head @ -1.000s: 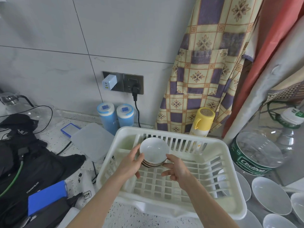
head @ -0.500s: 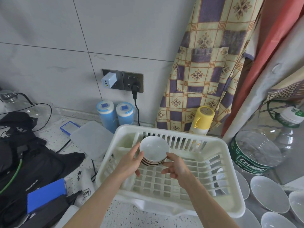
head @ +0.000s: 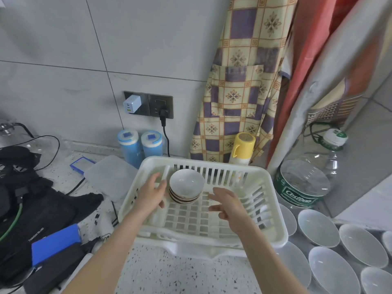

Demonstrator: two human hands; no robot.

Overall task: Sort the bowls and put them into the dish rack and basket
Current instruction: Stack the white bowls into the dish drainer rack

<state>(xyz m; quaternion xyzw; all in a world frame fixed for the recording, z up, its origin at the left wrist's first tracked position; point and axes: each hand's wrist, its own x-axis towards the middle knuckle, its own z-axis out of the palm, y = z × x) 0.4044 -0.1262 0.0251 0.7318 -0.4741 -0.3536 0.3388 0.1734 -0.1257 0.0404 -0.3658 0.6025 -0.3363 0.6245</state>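
Over the rack, fingers: both hands have their fingers spread loose and hold nothing.
Left hand (head: 152, 193): sits just left of the stacked bowls, thumb side toward them; whether a fingertip touches the stack I cannot tell.
Right hand (head: 228, 203): hangs a little to the right of the stack, apart from it, fingers curved and parted, palm turned toward the bowls.
Stack of bowls (head: 186, 186): several small bowls nested together, white inside with brown bands on the outside, standing upright on the rack floor at its far left part, close to the back wall.
Dish rack (head: 273, 228): white plastic with slatted sides and a grid floor, resting on a speckled counter (head: 180, 276).
Loose bowls (head: 318, 228): a group of pale bowls lying open side up on the counter to the right of the rack, outside it.
Behind the rack: two blue canisters (head: 139, 146) side by side, a yellow-capped bottle (head: 242, 148), and a patterned apron (head: 239, 81) hanging on the wall.
Wall: a socket plate (head: 148, 105) with a white charger and a black plug in it.
Right side: a big clear water jug (head: 305, 183) with a green label.
Left side: a black bag (head: 31, 198), cables, a blue box (head: 55, 244) and a clear flat lid (head: 110, 177).
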